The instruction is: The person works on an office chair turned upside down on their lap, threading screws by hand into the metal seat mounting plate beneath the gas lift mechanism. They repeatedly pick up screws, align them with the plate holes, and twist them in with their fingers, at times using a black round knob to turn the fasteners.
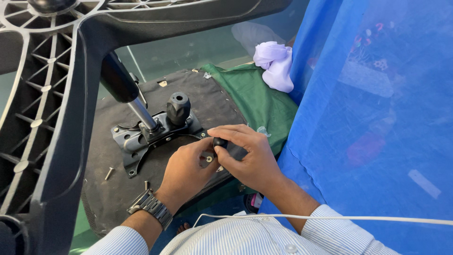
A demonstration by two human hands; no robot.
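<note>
A pale green floor [188,52] with a thin white line across it fills the far ground, evenly and softly lit. On the right hangs a sheer blue mesh curtain [377,118], with dim coloured shapes showing through it, and a crumpled lilac cloth [276,63] lies at its foot beside a dark green fabric sheet [262,101] spread on the floor

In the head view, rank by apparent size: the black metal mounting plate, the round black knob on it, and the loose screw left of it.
1. black metal mounting plate
2. round black knob
3. loose screw
</note>
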